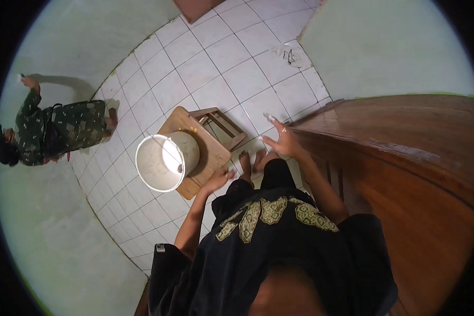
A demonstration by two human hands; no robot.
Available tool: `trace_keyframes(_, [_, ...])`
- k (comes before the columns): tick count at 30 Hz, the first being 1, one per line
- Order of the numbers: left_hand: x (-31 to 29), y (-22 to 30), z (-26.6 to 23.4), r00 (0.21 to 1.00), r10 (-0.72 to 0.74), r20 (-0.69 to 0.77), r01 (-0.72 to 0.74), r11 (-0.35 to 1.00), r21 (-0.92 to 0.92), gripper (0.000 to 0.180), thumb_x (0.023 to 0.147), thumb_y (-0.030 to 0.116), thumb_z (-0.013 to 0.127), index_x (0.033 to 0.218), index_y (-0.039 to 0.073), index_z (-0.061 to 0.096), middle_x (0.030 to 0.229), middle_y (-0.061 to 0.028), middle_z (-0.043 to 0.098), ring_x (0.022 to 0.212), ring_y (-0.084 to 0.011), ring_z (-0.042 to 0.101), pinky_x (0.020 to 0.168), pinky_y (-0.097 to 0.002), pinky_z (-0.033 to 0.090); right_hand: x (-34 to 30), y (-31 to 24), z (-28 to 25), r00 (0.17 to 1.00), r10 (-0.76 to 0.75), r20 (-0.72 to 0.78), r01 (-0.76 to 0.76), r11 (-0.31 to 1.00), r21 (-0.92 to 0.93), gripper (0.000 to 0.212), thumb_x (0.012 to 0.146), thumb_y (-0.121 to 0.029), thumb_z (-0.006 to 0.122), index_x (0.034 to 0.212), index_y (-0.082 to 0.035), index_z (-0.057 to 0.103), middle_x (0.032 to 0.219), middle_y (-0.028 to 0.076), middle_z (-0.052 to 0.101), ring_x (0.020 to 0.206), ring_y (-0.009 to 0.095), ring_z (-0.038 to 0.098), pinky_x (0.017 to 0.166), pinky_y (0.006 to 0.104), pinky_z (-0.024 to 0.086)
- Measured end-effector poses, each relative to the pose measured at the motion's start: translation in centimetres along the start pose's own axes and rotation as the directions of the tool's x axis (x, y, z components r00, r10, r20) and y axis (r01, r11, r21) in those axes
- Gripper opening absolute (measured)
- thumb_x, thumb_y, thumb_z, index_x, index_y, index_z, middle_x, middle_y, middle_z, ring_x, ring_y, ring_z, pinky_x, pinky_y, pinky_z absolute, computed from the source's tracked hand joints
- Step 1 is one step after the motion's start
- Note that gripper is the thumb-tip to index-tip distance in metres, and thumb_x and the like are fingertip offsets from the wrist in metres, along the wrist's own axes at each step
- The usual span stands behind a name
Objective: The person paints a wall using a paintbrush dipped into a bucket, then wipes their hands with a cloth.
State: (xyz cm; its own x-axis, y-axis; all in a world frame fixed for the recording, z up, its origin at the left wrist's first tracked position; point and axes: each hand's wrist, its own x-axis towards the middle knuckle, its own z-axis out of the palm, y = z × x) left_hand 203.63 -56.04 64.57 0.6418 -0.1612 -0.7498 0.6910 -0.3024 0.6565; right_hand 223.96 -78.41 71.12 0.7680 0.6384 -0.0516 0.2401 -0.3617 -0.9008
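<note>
My right hand (282,140) is stretched out with its fingers spread, just left of the edge of a big brown wooden surface (405,158); a small pale spot shows at one fingertip. My left hand (219,180) hangs by the near corner of a low wooden stool (208,152), fingers curled, and it is unclear whether it holds anything. A white bucket (166,160) stands on the stool, lit inside. My bare feet (252,160) are on the white tiled floor (221,68) beside the stool. I wear a black garment with gold embroidery.
Another person (52,129) in a dark patterned dress stands at the left wall with one hand raised against it. Pale green walls close in left and at the back right. A small dark scrap (289,52) lies on the tiles by the far wall.
</note>
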Motion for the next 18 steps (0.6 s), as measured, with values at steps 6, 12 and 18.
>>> trace_keyframes(6, [7.4,20.1,-0.8,0.813,0.408,-0.416,-0.428,0.902,0.048,0.023,0.08,0.016,0.057,0.1,0.005,0.057,0.089,-0.01,0.059,0.083,-0.0225,0.055,0.078,-0.0306,0.042,3.9,1.6,-5.8,0.999,0.033,-0.021,-0.036,0.984,-0.174,0.063,0.072,-0.014,0.059,0.128,-0.002,0.032,0.125,0.023,0.038,0.117,0.036,0.035,0.098,0.0389,0.029])
trace_keyframes(12, [13.2,32.7,0.0,0.588,0.788,-0.182,-0.748,0.616,0.248,0.027,0.068,0.007,0.067,0.095,0.01,0.064,0.1,-0.0061,0.056,0.098,-0.0231,0.047,0.086,-0.0326,0.036,5.5,3.2,-10.9,0.981,-0.088,-0.172,0.034,0.956,-0.291,0.052,0.068,-0.009,0.06,0.114,0.003,0.042,0.117,0.025,0.044,0.11,0.038,0.041,0.094,0.0424,0.033])
trace_keyframes(18, [18.5,39.2,0.3,0.564,0.813,0.146,-0.821,0.531,0.213,0.024,0.067,0.01,0.068,0.09,0.015,0.068,0.107,-0.0043,0.053,0.108,-0.0237,0.041,0.094,-0.0359,0.029,6.3,2.5,-16.0,0.931,0.063,-0.36,-0.12,0.983,-0.138,0.036,0.067,-0.007,0.062,0.1,0.002,0.051,0.1,0.021,0.052,0.093,0.036,0.051,0.082,0.0405,0.042])
